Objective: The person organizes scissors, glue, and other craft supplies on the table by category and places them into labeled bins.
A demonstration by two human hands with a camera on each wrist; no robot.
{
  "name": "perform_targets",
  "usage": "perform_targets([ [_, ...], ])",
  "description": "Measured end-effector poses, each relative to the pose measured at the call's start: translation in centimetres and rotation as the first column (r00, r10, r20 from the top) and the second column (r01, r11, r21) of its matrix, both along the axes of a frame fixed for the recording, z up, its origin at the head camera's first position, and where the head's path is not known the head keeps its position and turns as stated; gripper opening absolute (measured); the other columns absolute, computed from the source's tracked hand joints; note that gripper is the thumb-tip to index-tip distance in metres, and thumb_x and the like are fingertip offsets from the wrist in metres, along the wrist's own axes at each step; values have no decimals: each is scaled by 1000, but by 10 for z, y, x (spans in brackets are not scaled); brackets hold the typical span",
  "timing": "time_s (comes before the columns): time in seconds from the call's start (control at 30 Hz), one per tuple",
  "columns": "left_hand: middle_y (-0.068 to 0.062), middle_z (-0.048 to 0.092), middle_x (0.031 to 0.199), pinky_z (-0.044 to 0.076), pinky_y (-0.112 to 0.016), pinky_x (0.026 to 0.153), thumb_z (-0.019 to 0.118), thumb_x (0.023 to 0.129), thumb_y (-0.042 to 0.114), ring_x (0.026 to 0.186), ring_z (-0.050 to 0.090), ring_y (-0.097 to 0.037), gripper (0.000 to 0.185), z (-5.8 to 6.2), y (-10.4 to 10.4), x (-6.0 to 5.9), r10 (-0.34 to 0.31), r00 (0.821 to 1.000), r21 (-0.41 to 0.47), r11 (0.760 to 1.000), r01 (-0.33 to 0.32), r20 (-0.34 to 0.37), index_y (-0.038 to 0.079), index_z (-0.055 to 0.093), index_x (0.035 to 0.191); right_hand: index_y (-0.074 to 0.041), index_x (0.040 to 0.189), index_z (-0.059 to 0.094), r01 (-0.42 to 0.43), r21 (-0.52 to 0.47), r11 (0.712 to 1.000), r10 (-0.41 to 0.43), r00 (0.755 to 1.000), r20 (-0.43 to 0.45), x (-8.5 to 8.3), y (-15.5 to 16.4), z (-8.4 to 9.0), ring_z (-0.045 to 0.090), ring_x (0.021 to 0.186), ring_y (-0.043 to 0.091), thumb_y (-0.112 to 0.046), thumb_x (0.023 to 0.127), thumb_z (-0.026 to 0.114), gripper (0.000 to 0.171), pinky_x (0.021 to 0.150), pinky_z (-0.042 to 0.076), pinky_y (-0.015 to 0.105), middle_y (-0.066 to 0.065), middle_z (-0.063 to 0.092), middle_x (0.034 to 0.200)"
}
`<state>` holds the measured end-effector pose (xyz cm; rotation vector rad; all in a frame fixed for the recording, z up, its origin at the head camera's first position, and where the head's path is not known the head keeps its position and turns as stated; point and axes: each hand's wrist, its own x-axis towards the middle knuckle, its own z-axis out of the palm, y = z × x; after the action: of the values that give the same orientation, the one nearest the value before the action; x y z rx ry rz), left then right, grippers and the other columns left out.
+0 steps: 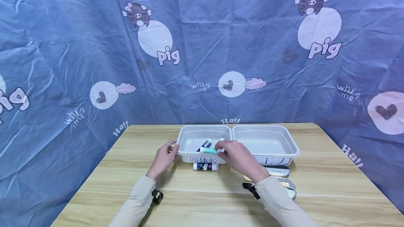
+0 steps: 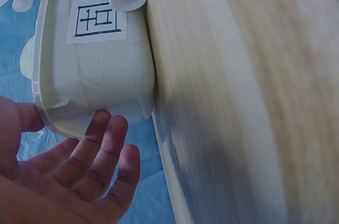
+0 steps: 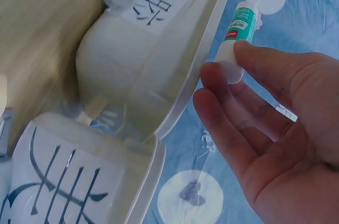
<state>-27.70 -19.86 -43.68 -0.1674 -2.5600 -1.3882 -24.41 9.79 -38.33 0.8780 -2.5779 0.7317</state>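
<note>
My right hand (image 1: 237, 154) pinches the white cap end of a green glue stick (image 3: 241, 25) between thumb and fingers. The glue stick lies roughly level over the front rim of the left plastic bin (image 1: 186, 157). My left hand (image 2: 79, 173) holds that bin at its left corner, thumb on the rim and fingertips against the side. Inside the bin lie a dark blue glue stick (image 1: 204, 145) and a white-ended piece (image 1: 222, 139). Another dark blue glue stick (image 1: 205, 166) rests on the table along the bin's labelled front.
A second plastic bin (image 1: 293, 148) stands right beside the first, with a label on its front. Several utility knives (image 1: 279, 171) lie on the wooden table (image 1: 202, 199) before it, partly behind my right forearm. A blue printed cloth (image 1: 202, 45) hangs behind the table.
</note>
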Motion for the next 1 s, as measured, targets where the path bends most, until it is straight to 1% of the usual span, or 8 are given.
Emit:
perform_targets([
  [0.23,-10,74,85,56,-33,70,60,104,20,74,73,-32,38,0,-1,-1,-2,1000,0,1000,2,-3,1,61,137,-11,105,75,36,-19,999,-35,998,47,-4,9,4,74,84,15,-4,90,76,17,78,60,34,3,77,105],
  [0.43,-10,75,85,56,-34,71,60,104,20,74,73,-32,38,0,-1,-1,-7,1000,-8,1000,7,-8,1,61,137,-10,106,76,58,-10,998,-58,997,41,-8,17,7,73,82,14,-3,90,76,18,76,60,33,5,77,106],
  [0.67,-10,75,86,56,-34,71,60,104,20,75,73,-33,38,0,0,-1,-8,1000,-3,1000,8,-10,1,61,137,-11,109,76,101,-15,995,-100,993,57,-11,26,9,71,81,12,-6,92,75,18,75,59,34,4,77,106],
  [0.87,-11,75,86,56,-34,71,60,104,20,75,73,-34,38,0,0,-1,-9,1000,8,1000,9,-11,1,61,137,-10,107,76,107,-14,994,-106,994,30,-12,31,10,72,80,14,-6,90,76,18,74,59,38,5,77,103],
  [1.0,-11,75,86,56,-33,70,61,104,20,75,73,-34,38,0,0,-1,-7,1000,14,1000,7,-7,1,62,137,-9,108,76,112,-2,994,-112,993,33,-13,31,8,72,81,15,-6,90,76,18,75,59,39,6,77,104],
])
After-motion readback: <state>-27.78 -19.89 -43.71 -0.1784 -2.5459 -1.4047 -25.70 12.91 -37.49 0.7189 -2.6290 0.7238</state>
